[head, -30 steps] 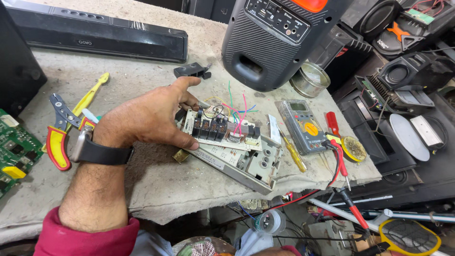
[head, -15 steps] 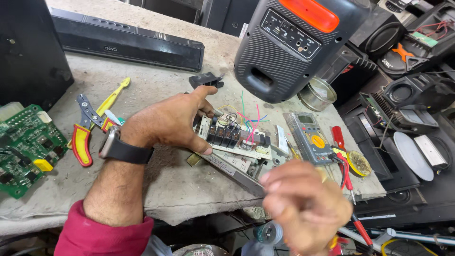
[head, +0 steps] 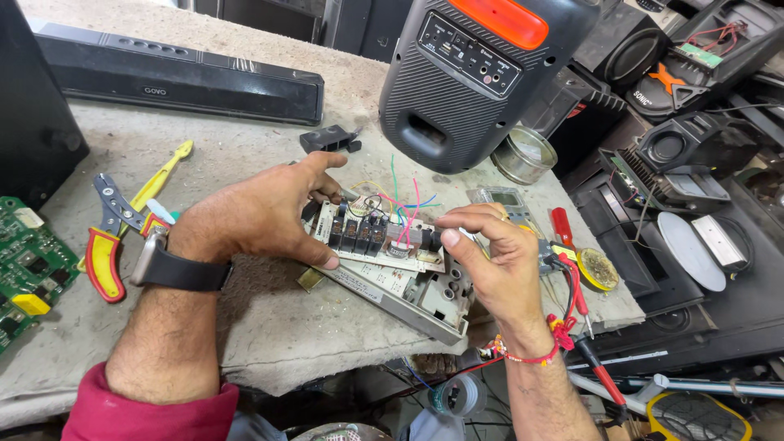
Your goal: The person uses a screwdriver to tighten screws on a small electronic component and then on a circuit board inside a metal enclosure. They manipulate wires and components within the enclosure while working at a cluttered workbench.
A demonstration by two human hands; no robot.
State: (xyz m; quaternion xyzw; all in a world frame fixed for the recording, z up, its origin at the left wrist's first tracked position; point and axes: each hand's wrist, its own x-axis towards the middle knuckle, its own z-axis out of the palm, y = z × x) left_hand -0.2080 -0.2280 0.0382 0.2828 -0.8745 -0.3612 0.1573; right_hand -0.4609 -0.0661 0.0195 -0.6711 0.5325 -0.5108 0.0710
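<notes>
While both hands work over the desk, a grey, cloth-covered top, the biggest thing near is the black speaker with an orange top, standing at the far edge. A long black soundbar lies across the back left. Mid-desk sits the circuit board, a pale board with dark relays and loose green, pink and yellow wires, resting on a grey metal case that overhangs the near edge.

The left hand, a watch on its wrist, lies over the board's left end, fingers curled down and pressing on its edge with the thumb at the near side: it steadies, no full grasp. The right hand is at the board's right end, fingers pinched closed on something small and dark; whether that is a wire end or a part on the board I cannot tell.

Step in hand looks like inspecting or freeing a part or wire on the board. Judged from this, the next move calls for a firm hold by the left hand and a fine, careful pull or probe by the right, clear of the loose wires.

Smaller items: green board at the left edge, red-yellow pliers, multimeter partly behind the right hand, round tin, red screwdriver, small black block.
</notes>
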